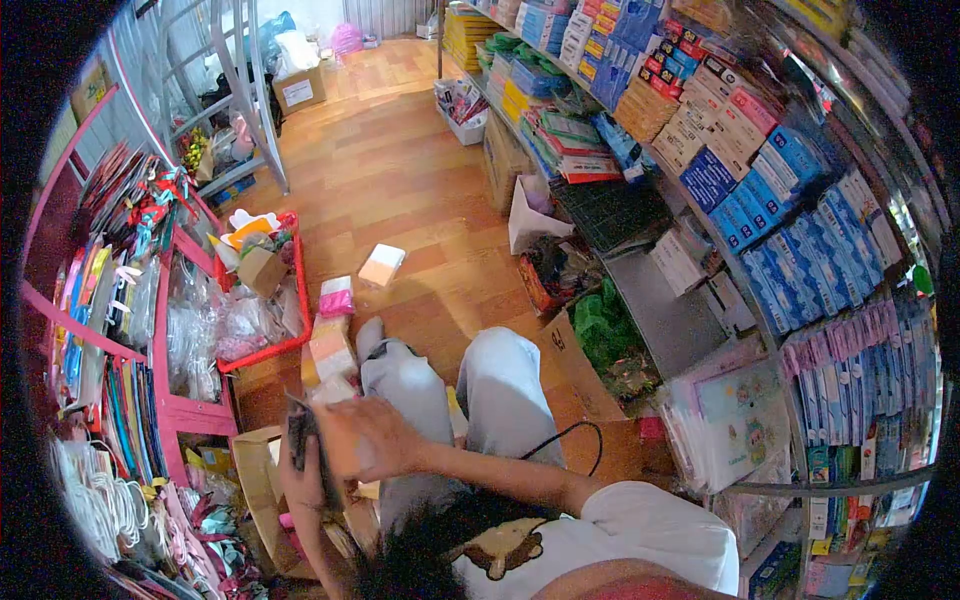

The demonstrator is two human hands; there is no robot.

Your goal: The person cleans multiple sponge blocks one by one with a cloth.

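Note:
My right hand [385, 440] has its fingers wrapped round an orange and white packet [345, 440], just in front of my knees. Close beside it on the left, my left hand [305, 475] holds a dark flat object [298, 432], slightly blurred, whose kind I cannot make out. Below my hands stands an open cardboard box [258, 490] with things inside, partly hidden by my arm. Stacked packets [330, 350] lie on the floor beside my leg, with a pink and white packet [337, 297] beyond them. Farther forward lies an orange and white packet [382, 265].
A red basket [303, 300] of wrapped goods sits at the left, beside a pink rack [190, 415]. Shelves of boxed goods [740, 200] line the right. An open carton [580, 370] with green material stands right of my knees. A metal ladder [265, 120] is at the back left.

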